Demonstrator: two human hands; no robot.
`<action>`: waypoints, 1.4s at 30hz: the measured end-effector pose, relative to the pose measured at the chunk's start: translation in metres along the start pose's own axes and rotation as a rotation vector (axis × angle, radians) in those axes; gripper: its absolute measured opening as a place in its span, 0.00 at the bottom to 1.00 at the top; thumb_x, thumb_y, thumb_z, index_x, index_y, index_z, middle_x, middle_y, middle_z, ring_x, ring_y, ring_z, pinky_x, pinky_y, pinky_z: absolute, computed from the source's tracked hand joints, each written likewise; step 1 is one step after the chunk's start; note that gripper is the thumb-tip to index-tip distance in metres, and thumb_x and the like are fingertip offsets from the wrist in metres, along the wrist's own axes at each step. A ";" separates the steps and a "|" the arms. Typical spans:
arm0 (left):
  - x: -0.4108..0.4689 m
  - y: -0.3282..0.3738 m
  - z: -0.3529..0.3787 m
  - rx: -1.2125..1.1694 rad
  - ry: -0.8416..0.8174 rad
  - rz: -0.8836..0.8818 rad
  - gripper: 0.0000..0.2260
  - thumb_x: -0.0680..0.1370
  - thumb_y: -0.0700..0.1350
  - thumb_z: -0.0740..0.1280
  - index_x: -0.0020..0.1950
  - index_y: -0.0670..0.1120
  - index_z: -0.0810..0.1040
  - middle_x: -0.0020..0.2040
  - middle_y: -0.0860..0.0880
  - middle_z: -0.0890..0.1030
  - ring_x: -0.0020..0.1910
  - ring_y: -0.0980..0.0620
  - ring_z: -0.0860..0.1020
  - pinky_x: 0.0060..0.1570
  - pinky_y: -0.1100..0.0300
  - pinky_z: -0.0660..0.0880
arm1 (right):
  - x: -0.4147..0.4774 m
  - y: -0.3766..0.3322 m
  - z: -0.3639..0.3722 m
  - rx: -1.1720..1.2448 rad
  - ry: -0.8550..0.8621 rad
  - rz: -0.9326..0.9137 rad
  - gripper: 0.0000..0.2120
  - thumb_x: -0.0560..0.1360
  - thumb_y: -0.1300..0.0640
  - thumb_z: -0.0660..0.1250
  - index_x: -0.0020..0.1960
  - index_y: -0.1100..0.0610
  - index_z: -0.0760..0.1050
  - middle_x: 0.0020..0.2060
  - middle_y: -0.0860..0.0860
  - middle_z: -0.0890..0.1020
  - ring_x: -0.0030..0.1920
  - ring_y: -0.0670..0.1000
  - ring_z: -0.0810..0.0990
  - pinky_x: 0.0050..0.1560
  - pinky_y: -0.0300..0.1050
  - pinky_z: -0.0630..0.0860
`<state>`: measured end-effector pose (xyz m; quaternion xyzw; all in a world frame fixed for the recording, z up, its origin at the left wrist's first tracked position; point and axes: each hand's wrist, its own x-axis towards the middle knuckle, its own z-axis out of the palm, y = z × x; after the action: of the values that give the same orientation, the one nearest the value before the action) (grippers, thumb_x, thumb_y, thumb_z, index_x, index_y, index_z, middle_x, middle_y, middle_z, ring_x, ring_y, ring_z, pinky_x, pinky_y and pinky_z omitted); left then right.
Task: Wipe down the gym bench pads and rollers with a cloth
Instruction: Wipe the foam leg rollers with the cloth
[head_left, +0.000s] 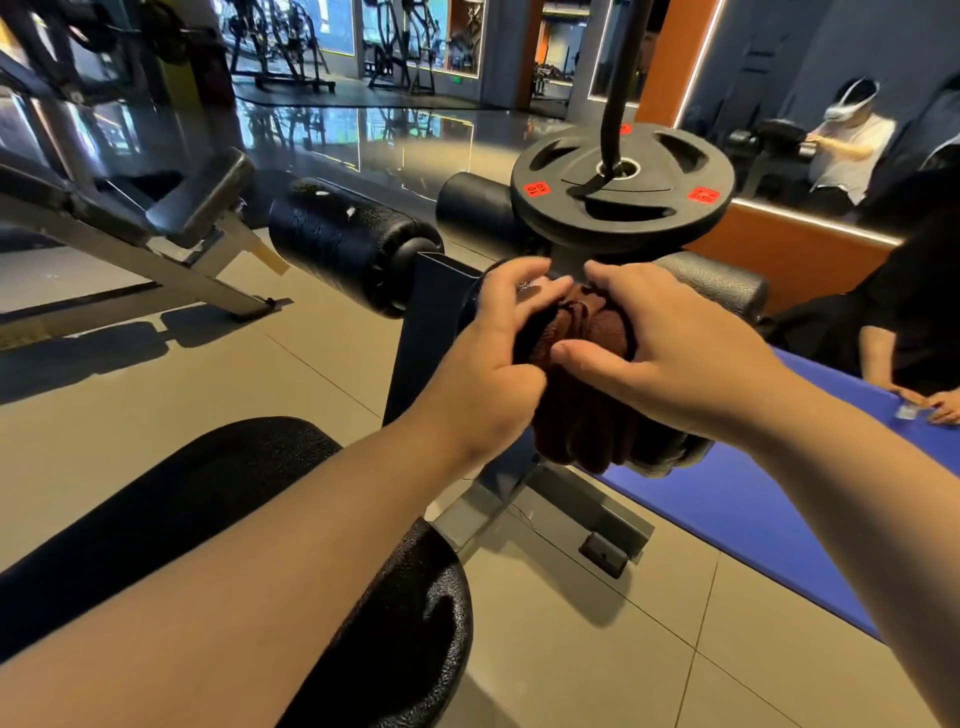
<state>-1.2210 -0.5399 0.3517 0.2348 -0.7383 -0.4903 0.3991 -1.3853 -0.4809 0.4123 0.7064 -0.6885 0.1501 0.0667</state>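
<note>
The brown cloth (582, 421) drapes over the right roller (719, 283), bunched between both hands; the left hand (493, 358) closes its grip on the cloth's left side, fingers pinching the top fold; the right hand (675, 353) clamps its grip over the cloth, thumb across the front; the left roller (343, 239) lies beyond the post; a weight plate (623, 192) sits just behind; the bench pad (410, 597) lies under the left forearm.

Fuzzy brown cloth (582, 332); grained glossy black bench pad (405, 623).
</note>
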 end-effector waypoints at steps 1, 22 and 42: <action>-0.005 -0.006 -0.005 0.070 0.037 0.001 0.36 0.70 0.31 0.58 0.75 0.54 0.61 0.74 0.54 0.68 0.74 0.60 0.65 0.74 0.54 0.66 | 0.000 -0.003 -0.002 0.025 -0.017 0.051 0.36 0.72 0.32 0.60 0.74 0.50 0.61 0.67 0.50 0.74 0.64 0.54 0.74 0.59 0.52 0.74; 0.005 -0.029 -0.021 0.552 0.067 0.070 0.37 0.77 0.36 0.69 0.80 0.55 0.56 0.80 0.61 0.53 0.79 0.63 0.46 0.78 0.58 0.51 | 0.073 -0.013 -0.010 -0.040 0.020 0.334 0.13 0.77 0.55 0.62 0.59 0.55 0.79 0.56 0.59 0.80 0.56 0.61 0.77 0.54 0.48 0.75; -0.006 -0.050 -0.022 0.787 0.279 0.243 0.28 0.72 0.35 0.75 0.70 0.46 0.73 0.72 0.51 0.71 0.71 0.54 0.62 0.63 0.79 0.53 | 0.038 -0.028 0.009 0.000 0.122 0.006 0.13 0.80 0.55 0.60 0.61 0.56 0.77 0.57 0.53 0.74 0.55 0.55 0.76 0.53 0.46 0.72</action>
<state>-1.2014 -0.5677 0.3089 0.3447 -0.8302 -0.0845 0.4299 -1.3558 -0.5187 0.4187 0.6938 -0.6853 0.1931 0.1081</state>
